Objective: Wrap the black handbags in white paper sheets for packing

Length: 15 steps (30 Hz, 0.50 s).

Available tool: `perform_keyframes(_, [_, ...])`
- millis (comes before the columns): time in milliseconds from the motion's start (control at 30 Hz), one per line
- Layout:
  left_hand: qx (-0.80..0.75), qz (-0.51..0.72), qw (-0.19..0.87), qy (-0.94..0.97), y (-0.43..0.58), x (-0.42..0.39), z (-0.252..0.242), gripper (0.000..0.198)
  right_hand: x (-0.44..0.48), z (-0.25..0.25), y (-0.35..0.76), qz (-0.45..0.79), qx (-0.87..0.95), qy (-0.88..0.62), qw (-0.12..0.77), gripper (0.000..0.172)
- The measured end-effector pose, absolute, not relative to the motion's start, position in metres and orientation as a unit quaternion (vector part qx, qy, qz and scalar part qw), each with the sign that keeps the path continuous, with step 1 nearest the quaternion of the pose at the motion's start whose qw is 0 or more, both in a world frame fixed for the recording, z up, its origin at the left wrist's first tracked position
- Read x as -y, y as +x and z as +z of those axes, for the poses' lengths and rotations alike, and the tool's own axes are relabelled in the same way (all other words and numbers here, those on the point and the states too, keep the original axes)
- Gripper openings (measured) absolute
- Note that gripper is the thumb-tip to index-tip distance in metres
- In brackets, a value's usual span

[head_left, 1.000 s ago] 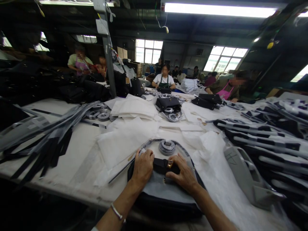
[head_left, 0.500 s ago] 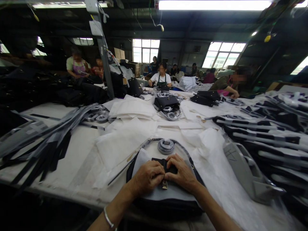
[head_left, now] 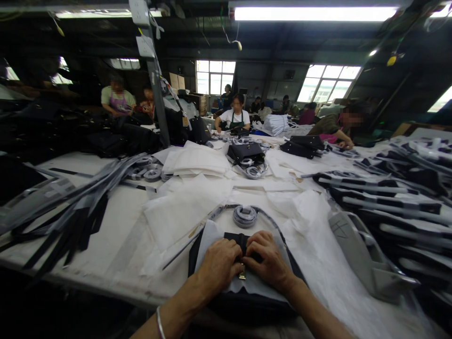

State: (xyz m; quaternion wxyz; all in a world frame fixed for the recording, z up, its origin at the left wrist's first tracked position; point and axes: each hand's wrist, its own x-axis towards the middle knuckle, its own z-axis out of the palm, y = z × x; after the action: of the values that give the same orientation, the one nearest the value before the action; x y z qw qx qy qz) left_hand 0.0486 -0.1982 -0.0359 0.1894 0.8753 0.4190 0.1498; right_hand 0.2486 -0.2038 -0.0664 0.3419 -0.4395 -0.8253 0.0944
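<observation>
In front of me a black handbag (head_left: 252, 308) lies on the table, its thin handle (head_left: 276, 221) arching away from me. A pale protective sheet (head_left: 206, 235) covers much of its face. Over the sheet is a black flap (head_left: 231, 237) with a gold clasp (head_left: 242, 274) below it. My left hand (head_left: 219, 263) curls its fingers over the flap's left part, thumb near the clasp. From the right, my right hand (head_left: 267, 258) grips the flap with bent fingers. Both thumbs almost meet above the clasp; the fingertips are partly hidden. A wrapped, coiled strap (head_left: 245, 216) rests inside the handle's arch.
Wrapped straps (head_left: 83, 202) lie on the left and white sheets (head_left: 194, 160) ahead. Another black bag (head_left: 246, 154) sits beyond. At right are a grey moulded piece (head_left: 356, 249) and a pile of black wrapped parts (head_left: 384, 200). A co-worker (head_left: 233, 115) sits across the table.
My hands have shifted slightly on the flap; the left fingers now reach further forward over it, and the right fingers are flatter. The view has tilted a little.
</observation>
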Motion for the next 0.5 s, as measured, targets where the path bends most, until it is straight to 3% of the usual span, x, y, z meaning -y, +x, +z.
perform_keyframes(267, [-0.391,0.132,0.169,0.895,0.044,0.194,-0.043,0.039,0.204,-0.06,0.252,0.284,0.831,-0.392,0.275,0.015])
perform_keyframes(500, [-0.397,0.123,0.158,0.896,0.049,0.196,-0.044,0.042,0.198,-0.04,0.25,0.305,0.859,-0.355,0.209,0.012])
